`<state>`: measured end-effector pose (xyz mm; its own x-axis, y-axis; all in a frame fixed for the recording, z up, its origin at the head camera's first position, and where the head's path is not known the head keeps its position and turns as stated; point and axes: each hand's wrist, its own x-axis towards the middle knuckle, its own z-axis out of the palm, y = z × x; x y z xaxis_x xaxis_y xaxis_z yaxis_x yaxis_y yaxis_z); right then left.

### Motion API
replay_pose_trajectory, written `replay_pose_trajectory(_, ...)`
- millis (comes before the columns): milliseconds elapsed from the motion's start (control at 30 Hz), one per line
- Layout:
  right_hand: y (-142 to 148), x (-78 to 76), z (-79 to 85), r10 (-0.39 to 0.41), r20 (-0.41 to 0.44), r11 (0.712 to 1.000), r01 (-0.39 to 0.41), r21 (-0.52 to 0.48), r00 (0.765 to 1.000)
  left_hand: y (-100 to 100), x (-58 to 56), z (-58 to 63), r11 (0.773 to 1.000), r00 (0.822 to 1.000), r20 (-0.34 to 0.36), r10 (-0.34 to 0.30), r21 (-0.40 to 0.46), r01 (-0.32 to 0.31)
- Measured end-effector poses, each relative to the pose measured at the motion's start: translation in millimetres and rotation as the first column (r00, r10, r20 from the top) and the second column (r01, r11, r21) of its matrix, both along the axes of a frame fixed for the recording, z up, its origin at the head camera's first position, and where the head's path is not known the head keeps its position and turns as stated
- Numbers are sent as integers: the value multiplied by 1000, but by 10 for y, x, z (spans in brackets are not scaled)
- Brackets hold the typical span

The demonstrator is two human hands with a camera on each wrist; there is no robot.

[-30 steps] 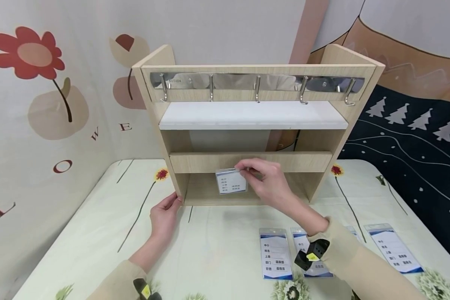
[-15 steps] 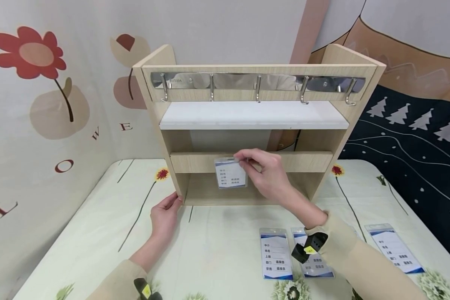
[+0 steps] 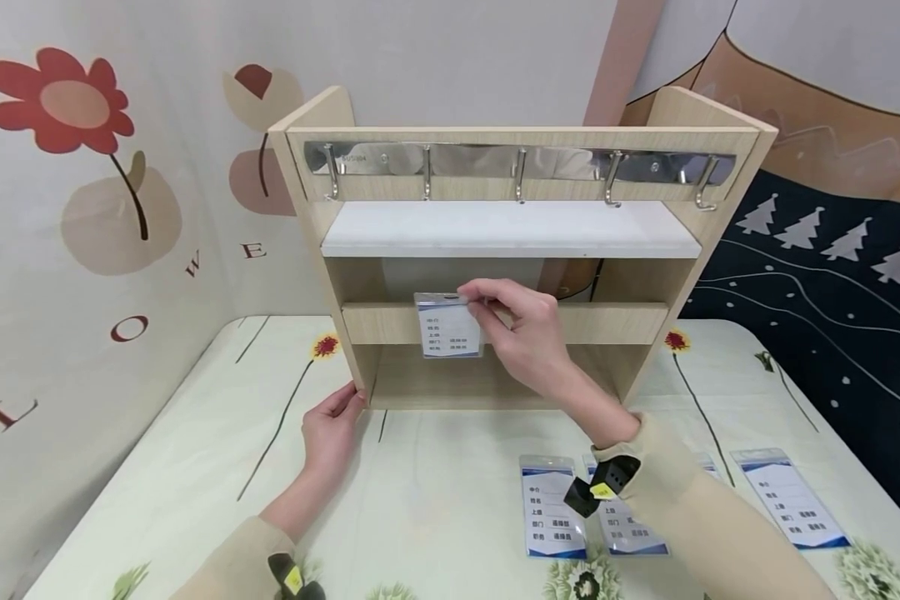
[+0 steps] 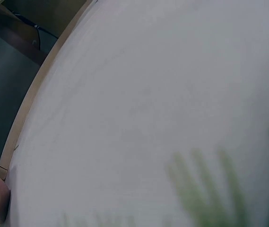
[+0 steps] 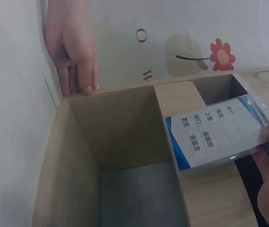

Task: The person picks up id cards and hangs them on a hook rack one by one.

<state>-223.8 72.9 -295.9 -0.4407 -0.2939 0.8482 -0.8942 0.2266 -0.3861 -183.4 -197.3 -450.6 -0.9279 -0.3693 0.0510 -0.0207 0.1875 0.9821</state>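
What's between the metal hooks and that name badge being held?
In the head view, the white shelf board and an open gap lie between hooks and name badge.

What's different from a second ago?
The right hand has lifted the badge it already held, drifting slightly left, from mostly below the lower crossbar to mostly in front of it; nothing was newly gripped or released. Unchanged: the left hand at the rack's lower-left corner, the badges on the table.

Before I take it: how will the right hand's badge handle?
The badge is probably stiff: pinched near its top by the right hand, it looks flat. Likely light, being thin. Its smooth, clear sleeve may be slippery.
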Motion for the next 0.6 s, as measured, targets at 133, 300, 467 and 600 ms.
replay_pose_trajectory(133,-70,-6,45,16,-16,1000,-17,-24,1000,4,-3,4,1000,1000,0,3,-1,-3)
replay_pose_trajectory(300,-149,0,123,38,-40,998,-40,-56,998,5,0,4,1000,1000,9,2,-7,-2)
replay_pose_trajectory(467,-198,11,175,25,-55,997,-29,-74,998,10,-3,6,1000,1000,2,8,-8,-8)
replay_pose_trajectory(600,-243,7,202,22,-63,995,-28,-97,998,7,-5,6,1000,1000,-2,10,-11,-10)
